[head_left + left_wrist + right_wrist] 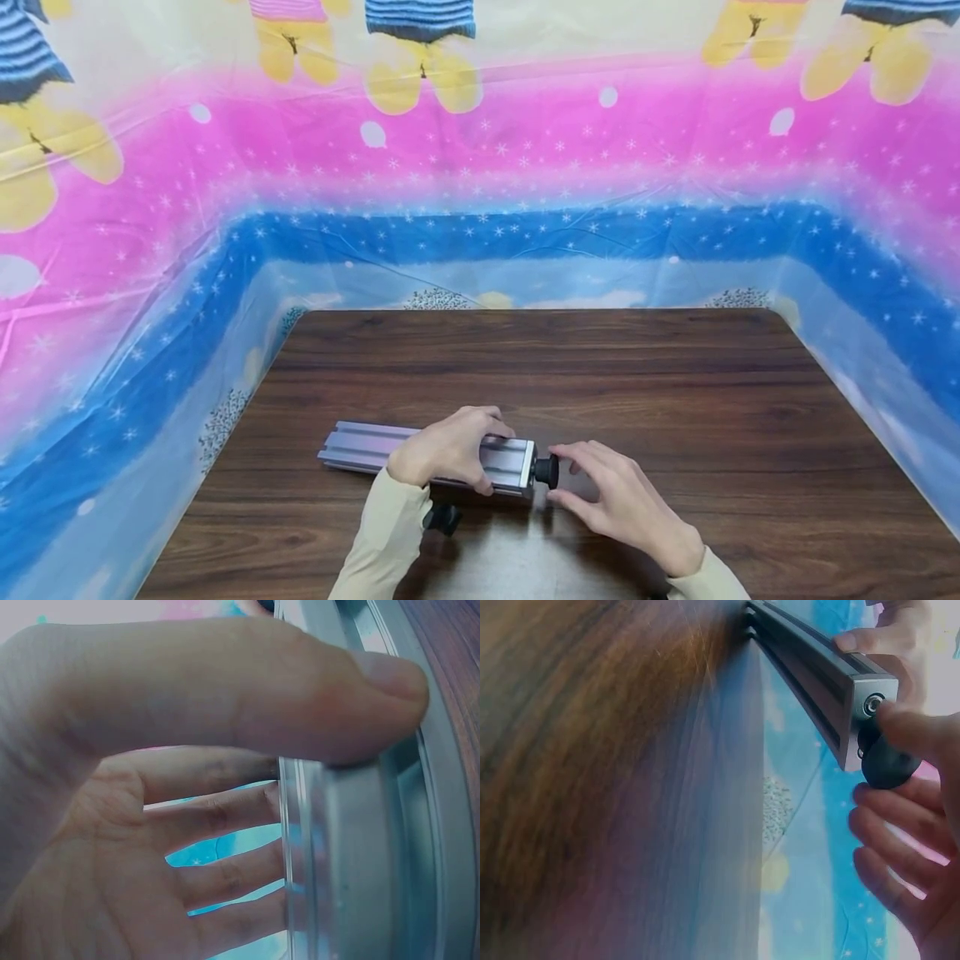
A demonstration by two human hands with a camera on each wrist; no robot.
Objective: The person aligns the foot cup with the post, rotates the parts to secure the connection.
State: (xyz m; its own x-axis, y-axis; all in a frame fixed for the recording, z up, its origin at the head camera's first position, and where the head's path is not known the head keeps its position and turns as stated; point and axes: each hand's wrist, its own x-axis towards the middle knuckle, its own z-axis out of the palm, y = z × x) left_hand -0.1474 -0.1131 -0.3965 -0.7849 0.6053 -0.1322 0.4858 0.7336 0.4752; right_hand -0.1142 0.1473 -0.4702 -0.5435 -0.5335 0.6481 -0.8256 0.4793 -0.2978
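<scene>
A silver aluminium profile with long grooves lies slantwise over the table, a flat plate at its right end. My left hand grips it near that end, thumb across the near side and fingers on the far side. From the end plate sticks out a black round knob on a short stem. My right hand holds this knob loosely between thumb and fingertips. In the right wrist view the thumb overlaps the knob, beside a screw head in the plate.
Another black knob-like part lies on the table just in front of the profile, beside the left sleeve. The dark wooden table ends at a patterned cloth hung along its back and sides.
</scene>
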